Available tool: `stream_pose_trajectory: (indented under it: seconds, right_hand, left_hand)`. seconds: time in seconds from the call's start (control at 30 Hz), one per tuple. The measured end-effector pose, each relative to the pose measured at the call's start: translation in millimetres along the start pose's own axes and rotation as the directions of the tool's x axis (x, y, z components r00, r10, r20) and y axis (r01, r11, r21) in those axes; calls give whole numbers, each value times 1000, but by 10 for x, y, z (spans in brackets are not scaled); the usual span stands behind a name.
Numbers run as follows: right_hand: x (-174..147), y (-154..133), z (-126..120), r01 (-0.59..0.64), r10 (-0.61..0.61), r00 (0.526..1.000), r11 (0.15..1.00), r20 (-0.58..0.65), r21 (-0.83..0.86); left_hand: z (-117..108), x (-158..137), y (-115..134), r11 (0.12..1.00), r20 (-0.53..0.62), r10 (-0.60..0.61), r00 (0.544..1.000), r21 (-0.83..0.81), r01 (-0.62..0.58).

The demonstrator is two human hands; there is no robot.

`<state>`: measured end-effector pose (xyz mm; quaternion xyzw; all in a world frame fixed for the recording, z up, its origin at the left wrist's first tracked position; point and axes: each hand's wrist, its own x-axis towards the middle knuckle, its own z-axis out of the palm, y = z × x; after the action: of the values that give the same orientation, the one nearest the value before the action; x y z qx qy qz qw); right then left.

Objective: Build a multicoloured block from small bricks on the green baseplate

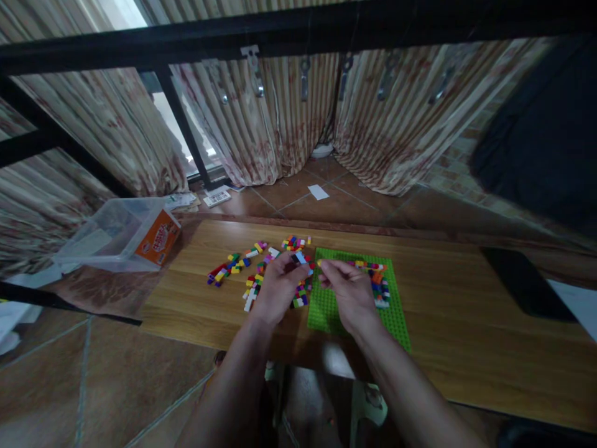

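My left hand (278, 287) is closed over the loose toy bricks, with a light blue brick (300, 257) at its fingertips. My right hand (349, 287) is above the green baseplate (325, 310), thumb and finger pinched on a small yellow brick (319, 263). The two hands face each other, a small gap apart. On the baseplate, partly hidden by my right hand, a row of coloured bricks (373, 266) runs along the far side, with more bricks (384, 291) down the right. Loose bricks (237, 262) of many colours lie left of the baseplate.
A wooden table (457, 311) carries it all. A black phone-like slab (527, 283) and a white sheet (576, 302) lie at the right. Left of the table stands a clear plastic box (116, 239) with an orange label. A dark metal bar (298, 31) crosses above, before curtains (275, 124).
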<state>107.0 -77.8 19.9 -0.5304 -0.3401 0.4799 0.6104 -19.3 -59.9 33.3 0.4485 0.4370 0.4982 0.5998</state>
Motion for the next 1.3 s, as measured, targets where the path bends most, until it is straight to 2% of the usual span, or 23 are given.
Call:
stream_pose_trajectory:
  seconds: [0.1,0.2,0.63,0.97,1.1,1.3]
  right_hand:
    - [3,-49,4,-36,37,999,995,-1,92]
    - [-2,-74,-16,-49,49,999,992,-5,113]
    - [9,-80,-113,-14,15,1000,998,-9,62]
    - [-51,-42,-72,40,-40,998,999,-52,-17]
    - [-67,-39,-67,-12,13,999,999,-34,39]
    - [-93,-113,-99,-153,140,988,957,69,245]
  left_hand:
    - [57,-9,-16,1000,10,1,1000,25,-1]
    - [93,-6,-33,1000,7,7,1000,21,-8]
    - [199,-25,-18,999,25,40,999,12,-40]
    - [204,-29,-100,998,-35,57,998,41,-55]
    - [181,-24,-126,999,-21,36,999,32,-35]
    - [180,-1,-126,1000,-20,8,1000,13,-8]
